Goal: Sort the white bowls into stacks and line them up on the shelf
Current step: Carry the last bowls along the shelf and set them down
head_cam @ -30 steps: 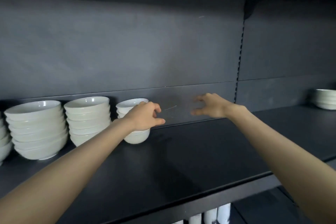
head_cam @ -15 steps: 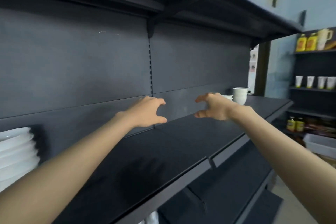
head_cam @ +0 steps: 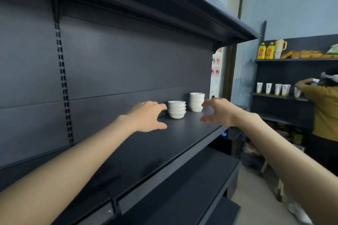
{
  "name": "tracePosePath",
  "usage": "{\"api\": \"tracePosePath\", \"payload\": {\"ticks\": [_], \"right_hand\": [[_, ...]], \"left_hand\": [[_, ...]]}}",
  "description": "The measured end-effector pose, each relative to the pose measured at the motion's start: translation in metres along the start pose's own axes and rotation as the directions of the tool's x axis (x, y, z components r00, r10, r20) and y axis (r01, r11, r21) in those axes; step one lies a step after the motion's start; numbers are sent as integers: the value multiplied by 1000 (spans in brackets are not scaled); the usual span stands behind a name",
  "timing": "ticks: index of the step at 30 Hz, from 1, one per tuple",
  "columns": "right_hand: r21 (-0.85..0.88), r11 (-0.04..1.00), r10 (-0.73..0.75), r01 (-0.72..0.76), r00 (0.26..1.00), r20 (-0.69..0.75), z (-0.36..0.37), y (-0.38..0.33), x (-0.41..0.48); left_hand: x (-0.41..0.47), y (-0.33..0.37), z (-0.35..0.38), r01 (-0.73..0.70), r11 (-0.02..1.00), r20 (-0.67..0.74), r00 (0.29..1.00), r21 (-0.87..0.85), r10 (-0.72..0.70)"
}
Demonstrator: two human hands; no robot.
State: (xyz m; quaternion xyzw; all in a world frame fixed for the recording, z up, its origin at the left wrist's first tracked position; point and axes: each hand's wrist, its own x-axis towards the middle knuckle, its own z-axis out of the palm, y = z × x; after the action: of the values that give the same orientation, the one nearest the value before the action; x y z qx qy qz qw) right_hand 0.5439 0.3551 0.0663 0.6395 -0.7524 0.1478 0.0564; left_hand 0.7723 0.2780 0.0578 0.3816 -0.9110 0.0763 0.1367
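Closest to the camera, I am reaching two-handed across the dark shelf [head_cam: 128, 160], and I read this as a pickup not yet made. Just above the board my left hand [head_cam: 146, 117] hangs with fingers and thumb spread wide, holding nothing, its fingertips just beside the low stack of bowls [head_cam: 177, 109]. Opposite it my right hand [head_cam: 219, 113] is loosely arched with the thumb dropped low, also empty. Its fingertips line up with the taller stack of bowls [head_cam: 197, 101], though I cannot tell whether they touch it. The palms face each other like a cradle, I judge so that a stack can be clasped from both sides and moved without the bowls sliding. Both stacks stand upright, just beside each other, near the shelf's far end and close to the back panel [head_cam: 128, 64]. Beyond them, well apart, another person [head_cam: 325, 111] works at a second shelving unit [head_cam: 283, 71] carrying white tubes [head_cam: 272, 89] and yellow bottles [head_cam: 265, 51].
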Motion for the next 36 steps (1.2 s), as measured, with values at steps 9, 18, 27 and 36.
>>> {"api": "tracePosePath", "payload": {"ticks": [9, 18, 27, 36], "right_hand": [[-14, 1000, 9, -10, 1000, -20, 18, 111, 112], [26, 999, -22, 23, 1000, -14, 36, 209, 241], [45, 991, -126, 126, 992, 1, 68, 318, 368], [150, 939, -328, 311, 939, 106, 103, 382, 484]], "left_hand": [[156, 21, 50, -24, 999, -49, 999, -27, 23], [322, 36, 105, -57, 998, -4, 998, -9, 57], [456, 53, 172, 64, 998, 3, 998, 24, -64], [520, 62, 229, 385, 920, 19, 923, -79, -385]]}}
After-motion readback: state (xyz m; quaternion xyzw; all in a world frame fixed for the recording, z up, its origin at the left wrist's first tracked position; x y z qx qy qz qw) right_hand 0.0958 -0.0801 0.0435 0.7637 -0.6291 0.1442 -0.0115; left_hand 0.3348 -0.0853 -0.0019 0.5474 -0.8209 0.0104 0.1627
